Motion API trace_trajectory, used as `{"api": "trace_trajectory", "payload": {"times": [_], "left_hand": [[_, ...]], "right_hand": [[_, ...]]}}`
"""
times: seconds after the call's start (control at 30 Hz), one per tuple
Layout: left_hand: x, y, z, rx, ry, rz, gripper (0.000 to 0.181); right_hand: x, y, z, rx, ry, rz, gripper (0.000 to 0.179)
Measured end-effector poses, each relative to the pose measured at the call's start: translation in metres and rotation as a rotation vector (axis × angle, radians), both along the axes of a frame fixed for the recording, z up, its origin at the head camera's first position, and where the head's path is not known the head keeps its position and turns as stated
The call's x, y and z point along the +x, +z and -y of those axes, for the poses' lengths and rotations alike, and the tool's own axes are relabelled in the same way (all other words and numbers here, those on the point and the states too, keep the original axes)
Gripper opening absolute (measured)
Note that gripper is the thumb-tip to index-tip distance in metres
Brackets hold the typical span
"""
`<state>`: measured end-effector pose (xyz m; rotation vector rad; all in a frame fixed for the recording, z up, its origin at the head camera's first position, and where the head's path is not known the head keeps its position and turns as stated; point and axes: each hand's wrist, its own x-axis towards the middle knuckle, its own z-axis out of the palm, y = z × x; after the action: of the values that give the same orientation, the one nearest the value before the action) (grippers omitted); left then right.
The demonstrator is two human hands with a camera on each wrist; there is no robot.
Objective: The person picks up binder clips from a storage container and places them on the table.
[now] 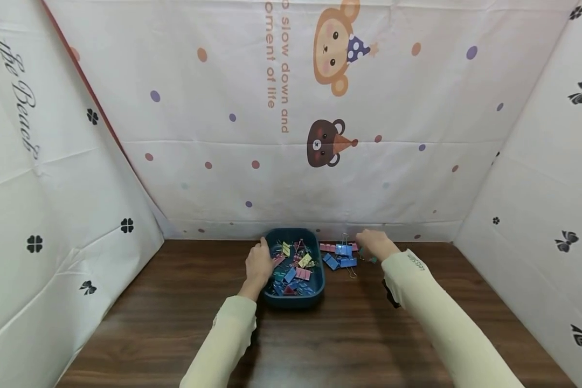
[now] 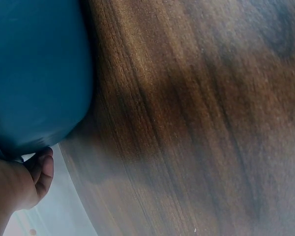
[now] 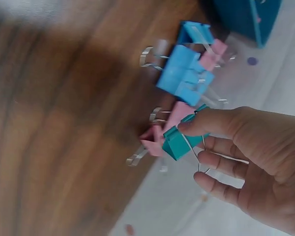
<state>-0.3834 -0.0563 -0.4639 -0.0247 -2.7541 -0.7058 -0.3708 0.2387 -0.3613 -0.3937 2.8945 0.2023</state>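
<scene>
My left hand grips the left rim of a dark teal plastic bin, fingers curled at its edge in the left wrist view. Inside the bin lies a jumble of binder clips in yellow, pink, blue and green. Right of the bin, my right hand pinches a green binder clip between thumb and fingers, its wire handles by the fingertips. Beside that clip, in the right wrist view, are pink binder clips and several blue binder clips in a loose pile.
Everything stands on a dark wood-grain table, toward its back edge. A white printed cloth rises directly behind the bin and the pile. More cloth walls stand at left and right.
</scene>
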Motion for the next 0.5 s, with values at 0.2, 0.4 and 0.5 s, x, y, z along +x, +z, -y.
{"api": "trace_trajectory", "payload": {"times": [0.2, 0.4, 0.5], "left_hand": [[-0.002, 0.000, 0.003, 0.017, -0.003, 0.018, 0.069], [0.000, 0.000, 0.002, 0.009, 0.003, 0.014, 0.067], [-0.001, 0.000, 0.002, -0.001, 0.006, 0.012, 0.066]], "right_hand": [[-0.013, -0.030, -0.007, -0.063, -0.047, 0.087, 0.029], [-0.016, -0.043, -0.004, -0.039, -0.057, 0.062, 0.033], [-0.014, -0.045, -0.002, -0.035, -0.032, 0.016, 0.031]]}}
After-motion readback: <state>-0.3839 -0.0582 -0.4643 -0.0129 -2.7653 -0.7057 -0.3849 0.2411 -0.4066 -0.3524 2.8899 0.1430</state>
